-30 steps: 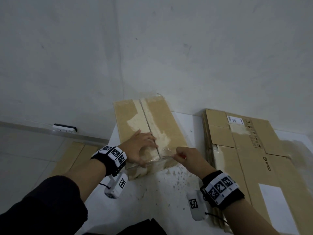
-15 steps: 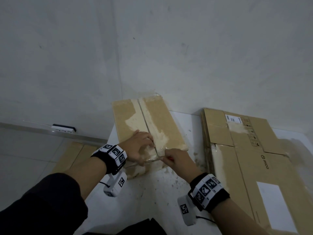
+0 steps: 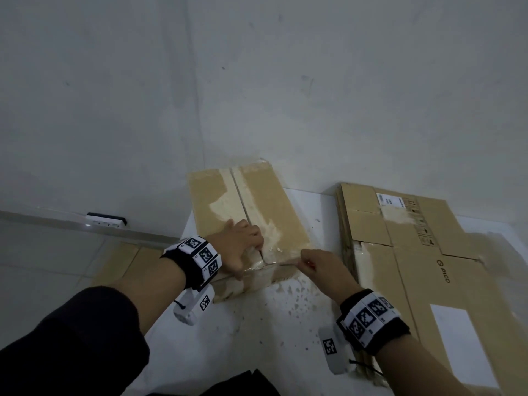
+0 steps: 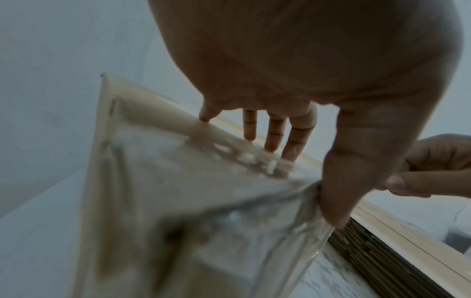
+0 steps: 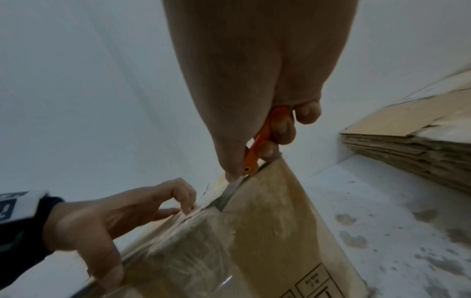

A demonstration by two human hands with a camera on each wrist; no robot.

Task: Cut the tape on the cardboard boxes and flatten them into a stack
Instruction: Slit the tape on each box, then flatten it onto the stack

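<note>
1. The orange cutter (image 5: 257, 149) is gripped in the curled fingers of the right hand (image 3: 323, 270), its tip set at the near top edge of the taped cardboard box (image 3: 268, 204), where clear tape (image 3: 257, 267) wraps over the corner.
2. The box is steadied by the left hand (image 3: 237, 247), fingers spread flat on the top, thumb down the near face; that pressure is best kept firm.
3. The blade should probably be held shallow and drawn along the centre seam (image 3: 243, 201), clear of the left fingertips.
4. Beyond, to the right, the stack of flattened boxes (image 3: 423, 252) lies on the white table (image 3: 257, 338), ready for this one.
</note>
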